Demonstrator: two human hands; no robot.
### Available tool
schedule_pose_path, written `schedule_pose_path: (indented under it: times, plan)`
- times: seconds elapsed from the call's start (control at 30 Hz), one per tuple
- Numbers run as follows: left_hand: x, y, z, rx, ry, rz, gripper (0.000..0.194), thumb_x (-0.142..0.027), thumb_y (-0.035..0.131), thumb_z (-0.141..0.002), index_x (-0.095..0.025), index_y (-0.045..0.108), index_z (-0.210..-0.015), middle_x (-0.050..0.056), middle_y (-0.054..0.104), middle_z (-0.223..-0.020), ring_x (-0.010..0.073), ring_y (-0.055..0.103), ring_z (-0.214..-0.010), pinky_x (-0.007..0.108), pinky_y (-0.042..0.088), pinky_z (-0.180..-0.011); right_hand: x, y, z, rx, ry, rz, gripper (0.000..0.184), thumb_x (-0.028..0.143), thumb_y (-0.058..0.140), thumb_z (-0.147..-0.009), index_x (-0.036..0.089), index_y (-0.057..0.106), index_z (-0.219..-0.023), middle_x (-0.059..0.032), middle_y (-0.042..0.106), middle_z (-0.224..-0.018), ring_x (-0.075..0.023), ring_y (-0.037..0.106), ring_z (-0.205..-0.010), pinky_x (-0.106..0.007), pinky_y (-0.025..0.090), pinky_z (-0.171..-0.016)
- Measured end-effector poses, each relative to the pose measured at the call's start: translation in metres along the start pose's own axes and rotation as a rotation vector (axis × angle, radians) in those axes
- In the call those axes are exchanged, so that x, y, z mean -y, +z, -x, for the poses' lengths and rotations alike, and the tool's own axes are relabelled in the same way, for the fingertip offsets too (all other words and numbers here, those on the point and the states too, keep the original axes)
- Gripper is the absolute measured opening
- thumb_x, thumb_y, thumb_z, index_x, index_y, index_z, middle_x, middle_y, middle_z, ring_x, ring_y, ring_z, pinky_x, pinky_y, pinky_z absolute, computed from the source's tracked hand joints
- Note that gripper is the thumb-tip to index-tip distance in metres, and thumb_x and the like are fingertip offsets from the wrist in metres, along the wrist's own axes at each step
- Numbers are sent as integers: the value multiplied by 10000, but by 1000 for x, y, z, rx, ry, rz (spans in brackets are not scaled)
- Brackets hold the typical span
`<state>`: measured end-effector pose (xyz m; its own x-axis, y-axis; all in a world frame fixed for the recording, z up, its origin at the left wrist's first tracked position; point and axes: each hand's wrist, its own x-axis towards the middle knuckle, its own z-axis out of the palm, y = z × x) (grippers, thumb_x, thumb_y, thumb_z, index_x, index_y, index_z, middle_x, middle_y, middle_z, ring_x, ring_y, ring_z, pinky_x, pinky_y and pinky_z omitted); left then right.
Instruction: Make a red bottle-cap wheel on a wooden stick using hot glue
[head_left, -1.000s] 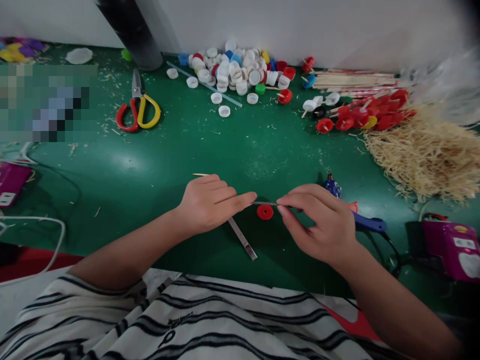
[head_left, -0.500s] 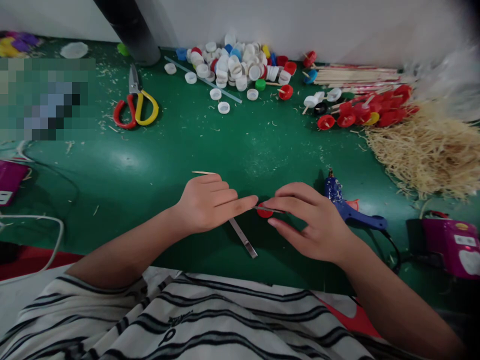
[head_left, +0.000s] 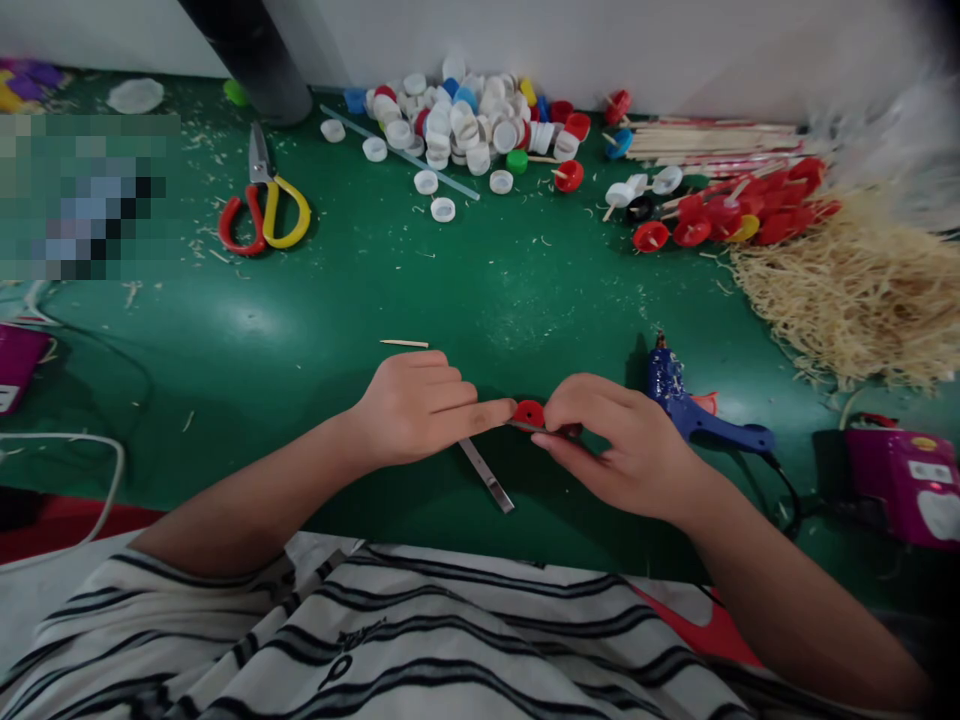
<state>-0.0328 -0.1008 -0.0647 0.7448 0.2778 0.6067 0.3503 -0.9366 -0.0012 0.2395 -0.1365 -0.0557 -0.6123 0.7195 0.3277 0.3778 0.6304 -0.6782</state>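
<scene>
At far left we see scissors [head_left: 259, 172] on the green tabletop [head_left: 337, 290]. A short pointed stick [head_left: 405, 344] lies just beyond the left hand [head_left: 416, 410] and is now fully uncovered; a second ago the hand hid its right end. Three of that hand's fingers are curled and its forefinger is outstretched; we cannot tell whether they grip the pale metal tool [head_left: 486, 475] jutting out below. Bottle caps [head_left: 465, 120] are heaped at the back. From the left forefingertip, a thin dark strip [head_left: 523, 425] crosses the near edge of a red cap [head_left: 532, 409], which sits between the hands. The right hand [head_left: 619, 440] pinches the strip between thumb and forefinger; half a second ago these digits were parted. We judge that the work now centres on the cap's near edge. Farther right we find a blue glue gun [head_left: 671, 395] and red caps on sticks [head_left: 750, 215].
</scene>
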Motion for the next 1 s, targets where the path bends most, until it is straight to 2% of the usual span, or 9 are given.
schedule_pose_path:
  times: [0.2, 0.37, 0.47, 0.63, 0.87, 1.0]
  plan:
    - [1, -2, 0, -2, -6, 7, 169, -167, 716, -957, -180, 759, -1120, -40, 668, -642, 97, 523, -546, 286, 406, -552, -2, 0, -2, -54, -26, 15, 120, 205, 669, -1001, 233, 576, -930, -12, 678, -882, -135, 625, -785, -271, 505, -701]
    - [1, -4, -2, 96, -40, -48, 178, -204, 631, -1018, -292, 780, -1059, -56, 665, -627, 89, 529, -549, 271, 408, -573, -4, -1, -2, -54, -30, 35, 177, 208, 689, -996, 229, 549, -889, 6, 650, -836, -122, 595, -745, -254, 477, -674]
    - [0, -5, -2, 144, -58, -70, 193, -232, 594, -1045, -297, 774, -1065, -57, 666, -619, 87, 525, -545, 268, 405, -579, -5, -1, -2, -56, -30, 44, 187, 211, 700, -994, 231, 547, -889, 8, 647, -830, -120, 592, -740, -252, 473, -672]
    - [0, -3, -3, 24, -15, -59, 152, -185, 620, -1023, -233, 733, -1113, -77, 655, -618, 87, 518, -559, 266, 404, -567, -3, -2, -3, -68, -37, 69, 223, 199, 716, -988, 237, 524, -880, 18, 643, -808, -113, 594, -717, -245, 469, -662]
    - [2, -2, 0, -1, -38, -63, 132, -190, 645, -1010, -239, 720, -1107, -78, 619, -591, 88, 514, -525, 277, 393, -546, 2, -7, -5, -82, 17, 82, 257, 220, 732, -980, 238, 518, -839, 50, 627, -759, -93, 589, -669, -227, 453, -629]
    - [5, -3, 1, -67, -85, -76, 103, -231, 646, -1026, -229, 700, -1113, -86, 605, -582, 80, 515, -513, 267, 387, -542, 0, -14, -4, -156, 100, 90, 254, 254, 766, -956, 240, 555, -815, 55, 653, -734, -92, 591, -613, -239, 433, -575]
